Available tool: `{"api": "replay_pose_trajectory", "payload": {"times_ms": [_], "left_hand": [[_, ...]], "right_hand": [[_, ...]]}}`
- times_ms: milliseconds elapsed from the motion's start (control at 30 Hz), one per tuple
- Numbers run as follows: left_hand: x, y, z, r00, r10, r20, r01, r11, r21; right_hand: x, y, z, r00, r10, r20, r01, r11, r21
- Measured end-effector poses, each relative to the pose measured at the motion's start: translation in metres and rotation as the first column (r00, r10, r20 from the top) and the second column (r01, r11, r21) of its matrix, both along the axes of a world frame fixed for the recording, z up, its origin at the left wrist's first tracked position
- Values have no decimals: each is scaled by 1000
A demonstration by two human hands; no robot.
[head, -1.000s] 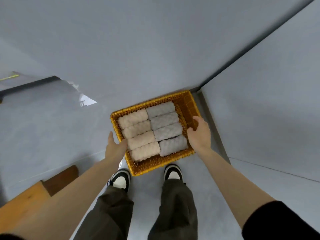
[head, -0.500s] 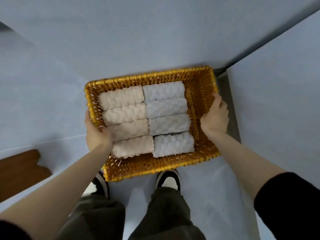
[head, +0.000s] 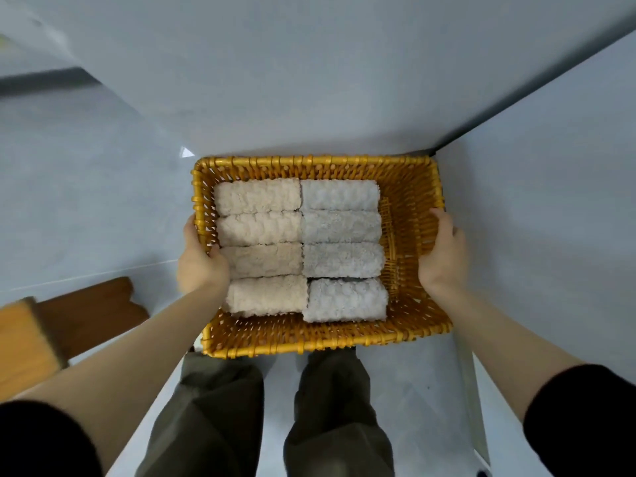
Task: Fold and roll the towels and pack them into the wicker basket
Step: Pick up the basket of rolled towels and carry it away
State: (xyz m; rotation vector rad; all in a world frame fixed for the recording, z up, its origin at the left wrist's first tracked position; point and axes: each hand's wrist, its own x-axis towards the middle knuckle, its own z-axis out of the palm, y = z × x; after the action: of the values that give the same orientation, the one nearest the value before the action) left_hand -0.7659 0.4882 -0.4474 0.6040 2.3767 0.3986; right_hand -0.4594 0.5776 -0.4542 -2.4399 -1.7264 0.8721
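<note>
The fingers (head: 443, 222) of both hands were clamped on the wicker basket (head: 309, 162), one hand at each short side. The left hand (head: 203, 266) had its thumb hooked over the rim and down inside, touching the third beige roll, while its other fingers wrapped the outer wall and were mostly hidden. The right hand (head: 444, 263) gripped the opposite wall the same way, and how its fingers lay underneath could not be told.

A second before, the basket had sat lower and farther off, on the floor (head: 103, 173) near the corner by the wall (head: 557, 173). Both hands were then only arriving at its sides, the left one flat and open. Half a second before, they had closed on the rim. By this moment the basket filled much more of the view and covered the person's shoes, which had shown plainly in front of it earlier. It looked to have been lifted off the floor and drawn in above the legs (head: 330, 401).

Inside, nothing had shifted: four beige rolled towels (head: 260, 215) lay in a column on the left and four grey rolled towels (head: 340, 215) in a column beside them, touching. A bare strip of wicker ran along the right wall. A piece of wooden furniture (head: 86, 315) stood at the left edge.

The folding, rolling and packing appeared finished, and the lift likely meant the filled basket was being carried off.
</note>
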Motion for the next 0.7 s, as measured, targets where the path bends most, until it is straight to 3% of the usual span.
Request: {"api": "replay_pose_trajectory", "payload": {"times_ms": [400, 700], "left_hand": [[-28, -25, 220, 996, -79, -42, 80, 996, 37], [-57, -60, 331, 935, -353, 35, 343, 924, 168]], "right_hand": [[-20, -49, 226, 999, -46, 12, 46, 998, 30], [-43, -166, 335, 967, -253, 13, 249, 959, 132]]}}
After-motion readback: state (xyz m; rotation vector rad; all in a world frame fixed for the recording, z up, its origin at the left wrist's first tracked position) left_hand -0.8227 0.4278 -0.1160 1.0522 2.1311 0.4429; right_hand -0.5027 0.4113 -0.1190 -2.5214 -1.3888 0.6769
